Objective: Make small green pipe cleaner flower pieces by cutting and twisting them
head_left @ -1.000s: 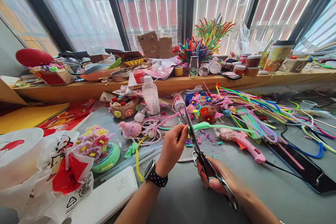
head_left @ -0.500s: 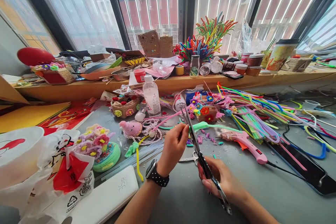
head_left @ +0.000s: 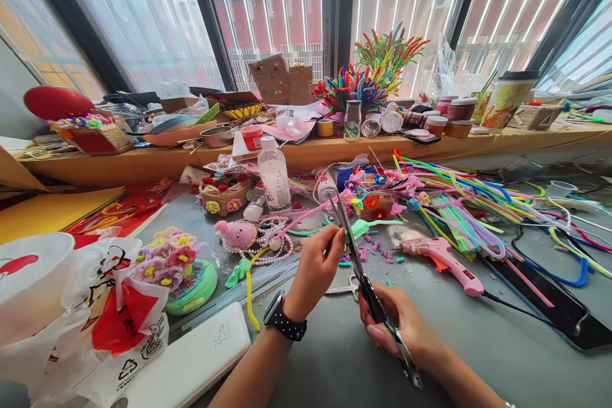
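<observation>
My right hand (head_left: 399, 325) is closed round a pair of dark, shiny scissors (head_left: 357, 268). Their long blades point up and away, slightly parted at the tips. Just left of the blades, my left hand (head_left: 319, 268) is closed in a pinch, with a dark watch on its wrist. A light green pipe cleaner (head_left: 363, 227) runs out to the right from those fingertips, behind the blades. It is fluffy near the hand and thin at the far end. The pinched end is hidden. Small purple clippings (head_left: 377, 247) lie beyond the scissors. A second pair of scissors (head_left: 352, 287) rests flat between my hands.
A pink glue gun (head_left: 444, 258) lies to the right, near a phone (head_left: 540, 306) and many pipe cleaners (head_left: 471, 223). On the left are a white power bank (head_left: 191, 357), a plastic bag (head_left: 122, 325) and a crocheted flower pot (head_left: 194, 287). A clear bottle (head_left: 274, 178) stands behind.
The thin end of the green pipe cleaner has shifted and reaches less far right. Both hands and the scissors hold nearly the same pose. The view has moved slightly.
</observation>
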`<action>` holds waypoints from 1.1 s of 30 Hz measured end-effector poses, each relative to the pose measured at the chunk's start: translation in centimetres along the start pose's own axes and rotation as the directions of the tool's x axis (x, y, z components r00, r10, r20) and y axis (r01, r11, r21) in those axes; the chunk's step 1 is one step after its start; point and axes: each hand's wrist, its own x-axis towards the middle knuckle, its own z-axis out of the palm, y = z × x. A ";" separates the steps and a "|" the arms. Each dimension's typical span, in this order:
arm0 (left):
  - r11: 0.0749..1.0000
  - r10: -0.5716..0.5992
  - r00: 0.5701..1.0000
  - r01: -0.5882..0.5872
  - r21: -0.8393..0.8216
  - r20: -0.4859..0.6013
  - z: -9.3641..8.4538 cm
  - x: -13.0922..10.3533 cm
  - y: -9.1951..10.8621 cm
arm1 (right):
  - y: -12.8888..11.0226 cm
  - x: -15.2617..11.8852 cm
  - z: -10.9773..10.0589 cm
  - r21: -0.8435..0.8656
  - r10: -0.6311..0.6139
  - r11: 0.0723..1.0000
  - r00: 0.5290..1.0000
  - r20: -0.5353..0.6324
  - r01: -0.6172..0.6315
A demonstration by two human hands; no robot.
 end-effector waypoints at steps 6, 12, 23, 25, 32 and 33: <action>0.999 0.017 0.999 -0.019 0.040 0.038 0.3 -0.1 0.0 | 0.0 0.2 0.3 -0.025 0.112 0.993 0.985 -0.132 -0.116; 0.999 -0.007 0.998 0.005 -0.032 -0.066 -0.9 0.3 -0.4 | -0.6 -0.3 -0.2 -0.065 0.067 0.995 0.989 -0.131 -0.076; 0.948 -0.246 0.934 0.177 -0.264 -0.258 -2.4 1.0 -1.4 | -1.6 -3.1 -5.1 -0.631 0.039 0.766 0.989 -0.143 -0.122; 0.927 -0.275 0.929 0.188 -0.325 -0.248 -2.4 1.0 -1.4 | -1.1 -4.3 -6.1 -0.755 0.032 0.644 0.991 -0.132 -0.122; 0.820 -0.364 0.914 0.225 -0.526 -0.177 -2.2 1.1 -1.4 | 0.1 -7.3 -8.9 -0.927 0.042 0.343 0.988 -0.146 -0.152; 0.807 -0.369 0.914 0.226 -0.546 -0.168 -2.2 1.1 -1.4 | 0.0 -7.5 -9.2 -0.932 0.028 0.321 0.986 -0.166 -0.166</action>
